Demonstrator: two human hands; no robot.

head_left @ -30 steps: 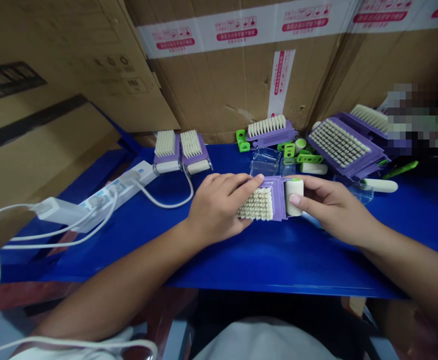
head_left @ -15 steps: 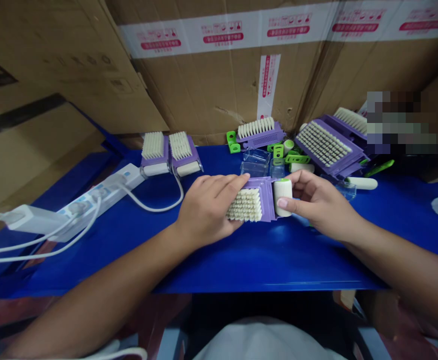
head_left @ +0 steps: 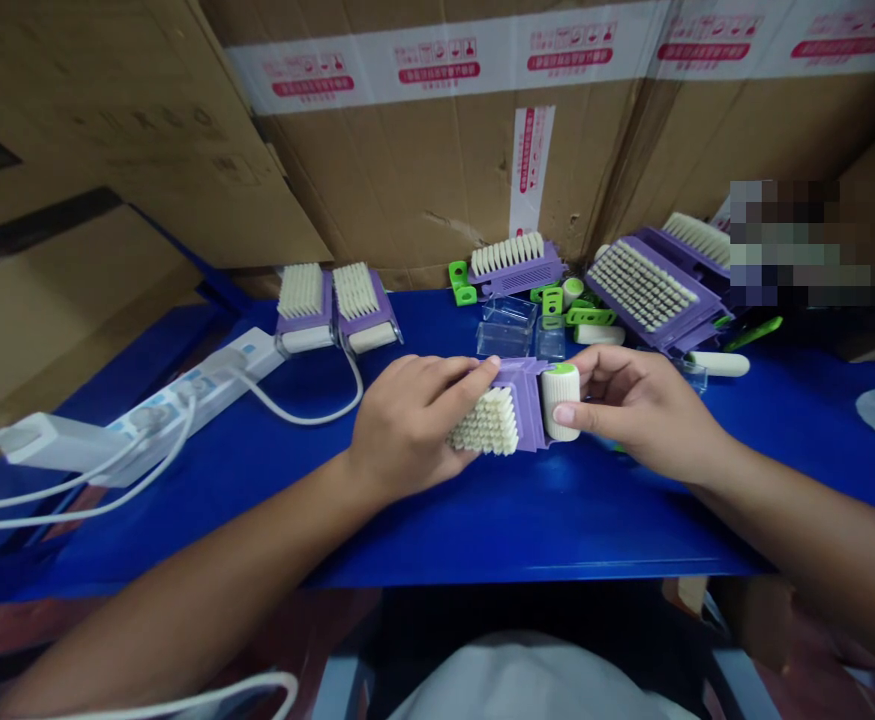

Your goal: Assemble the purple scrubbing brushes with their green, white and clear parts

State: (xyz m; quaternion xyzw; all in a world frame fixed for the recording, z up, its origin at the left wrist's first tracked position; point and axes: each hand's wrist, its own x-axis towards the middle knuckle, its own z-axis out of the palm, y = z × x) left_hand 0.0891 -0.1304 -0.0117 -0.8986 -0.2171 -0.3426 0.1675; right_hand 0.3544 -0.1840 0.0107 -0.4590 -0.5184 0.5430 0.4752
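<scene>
We had L hand (head_left: 407, 415), fingers curled tight over purple plastic brush body (head_left: 525, 402), stiff cream bristles (head_left: 483, 422) poking out beside palm. R hand (head_left: 643, 405), fingers pinching smooth white cylinder (head_left: 560, 400) w/ green cap at brush end. All over glossy blue bench (head_left: 557, 530), mid-front; behind: clear plastic boxes (head_left: 503, 330), green clips (head_left: 591, 316), more bristled brushes (head_left: 516, 265).

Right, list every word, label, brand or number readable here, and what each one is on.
White-and-red packing tape on the cardboard carton: red print, too small to read.
Upright tape strip on the carton: red print, also unreadable.
White power strip: labels too blurred to read.
Nothing can be quoted.
</scene>
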